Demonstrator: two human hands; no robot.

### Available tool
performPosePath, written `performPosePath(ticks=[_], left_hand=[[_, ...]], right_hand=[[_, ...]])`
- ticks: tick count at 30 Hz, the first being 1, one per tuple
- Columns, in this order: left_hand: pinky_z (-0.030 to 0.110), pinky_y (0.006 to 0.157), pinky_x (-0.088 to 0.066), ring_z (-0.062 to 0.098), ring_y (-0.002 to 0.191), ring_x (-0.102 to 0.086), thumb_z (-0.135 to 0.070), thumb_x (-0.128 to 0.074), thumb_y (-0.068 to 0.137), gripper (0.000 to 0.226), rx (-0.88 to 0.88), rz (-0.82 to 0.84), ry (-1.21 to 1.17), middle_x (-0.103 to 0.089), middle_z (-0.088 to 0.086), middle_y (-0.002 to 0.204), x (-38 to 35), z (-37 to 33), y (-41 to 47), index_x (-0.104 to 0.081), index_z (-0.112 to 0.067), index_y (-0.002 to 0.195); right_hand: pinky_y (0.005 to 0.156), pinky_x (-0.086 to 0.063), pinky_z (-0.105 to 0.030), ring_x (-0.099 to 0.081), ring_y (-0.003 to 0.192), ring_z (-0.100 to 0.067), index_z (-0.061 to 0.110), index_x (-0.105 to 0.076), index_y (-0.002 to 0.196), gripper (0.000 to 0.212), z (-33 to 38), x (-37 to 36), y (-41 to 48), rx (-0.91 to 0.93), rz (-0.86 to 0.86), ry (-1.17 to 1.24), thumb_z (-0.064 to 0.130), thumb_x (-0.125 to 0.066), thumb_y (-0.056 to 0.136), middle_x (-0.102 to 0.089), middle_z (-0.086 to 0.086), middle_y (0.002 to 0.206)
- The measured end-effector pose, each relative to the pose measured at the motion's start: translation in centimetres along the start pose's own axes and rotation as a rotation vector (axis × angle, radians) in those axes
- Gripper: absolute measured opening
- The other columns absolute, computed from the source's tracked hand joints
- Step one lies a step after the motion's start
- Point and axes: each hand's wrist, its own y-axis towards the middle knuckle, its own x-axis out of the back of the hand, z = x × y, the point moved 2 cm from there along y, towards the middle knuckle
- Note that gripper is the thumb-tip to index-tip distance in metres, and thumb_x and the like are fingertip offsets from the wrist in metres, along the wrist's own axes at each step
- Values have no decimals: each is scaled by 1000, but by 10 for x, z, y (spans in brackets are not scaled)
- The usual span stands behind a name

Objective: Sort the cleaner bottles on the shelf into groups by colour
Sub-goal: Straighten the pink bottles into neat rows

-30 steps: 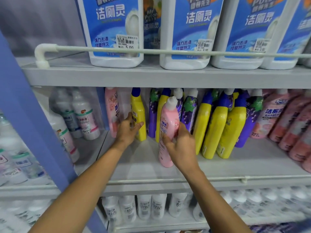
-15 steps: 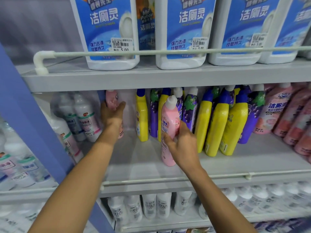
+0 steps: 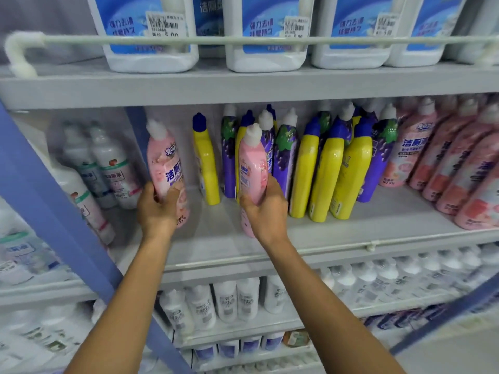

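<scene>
On the middle shelf (image 3: 337, 236) my left hand (image 3: 158, 209) grips a pink cleaner bottle (image 3: 165, 166) with a white cap, tilted and drawn forward at the shelf's left end. My right hand (image 3: 266, 209) grips a second pink bottle (image 3: 252, 168) in front of the mixed row. Behind stand a lone yellow bottle (image 3: 206, 163) with a blue cap, purple grape bottles (image 3: 285, 155), and three leaning yellow bottles (image 3: 328, 171). A group of pink bottles (image 3: 445, 163) leans at the right end.
Large white jugs with blue labels (image 3: 151, 31) fill the top shelf behind a white rail (image 3: 243, 40). A blue upright post (image 3: 51, 211) borders the left. White bottles (image 3: 108, 168) sit in the neighbouring bay and on the lower shelf (image 3: 229, 306).
My left hand left the yellow bottle, reached back to the pink bottle at the left, closed on it and pulled it forward. My right hand kept its hold on the other pink bottle.
</scene>
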Motion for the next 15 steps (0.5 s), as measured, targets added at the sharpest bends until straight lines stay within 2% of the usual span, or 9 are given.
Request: performPosePath(ticks=[3,5,7,9,10,12,13,15], left_hand=[[27,79,-54,20,91,-70,-22,-74,91,26,-19,74,-49,-74,3,107,8,-10,-33,-67,-19,116],[34,82,-56,22,92,-72,-25,-76,89,27,-47,142,-23,-75,2,104,8,-16,-50,-66,-23,113],[35,81,-57,18,89,-73,-29,-80,86,31,-54,232,3,-76,-2,100,3,-24,-64,-66,-21,113],[29,79,-56,6,89,-73,-40,-83,80,40,-74,317,-2,-76,-10,101,-12,-33,-78,-67,-24,113],[21,77,-55,1,90,-73,-39,-83,81,39,-83,356,7,-76,-14,101,-22,-37,-86,-66,-26,114],[8,71,-51,-6,90,-70,-18,-80,88,34,-90,447,-15,-75,-22,96,-46,-44,-101,-64,-24,117],[7,71,-51,-7,90,-71,-14,-79,89,36,-94,485,-48,-75,-25,95,-60,-48,-108,-63,-24,120],[12,76,-54,-5,93,-72,-30,-80,84,42,-101,539,-77,-75,-29,102,-89,-55,-122,-63,-30,122]], right_hand=[[76,-55,-34,-65,90,-18,10,-62,117,43,1,1,1,-7,4,14,28,-80,83,-70,-3,104],[75,-56,-37,-65,86,-19,10,-64,112,39,3,6,5,-11,14,13,27,-80,81,-70,-3,100],[72,-55,-35,-63,81,-18,11,-66,109,33,5,15,8,13,16,5,22,-80,80,-71,-2,96],[70,-52,-28,-62,78,-13,12,-68,109,32,7,34,10,22,-4,29,18,-80,80,-69,3,92],[69,-51,-25,-63,77,-11,14,-69,109,33,7,47,12,14,-22,42,18,-80,79,-69,5,91],[66,-48,-18,-61,74,-6,15,-69,109,33,6,79,18,2,-61,46,18,-81,78,-70,7,90],[65,-47,-16,-60,72,-5,15,-69,109,33,4,98,22,5,-80,44,19,-81,78,-71,7,89],[64,-49,-19,-61,71,-7,17,-68,105,30,1,141,30,12,-126,45,21,-81,78,-72,7,88]])
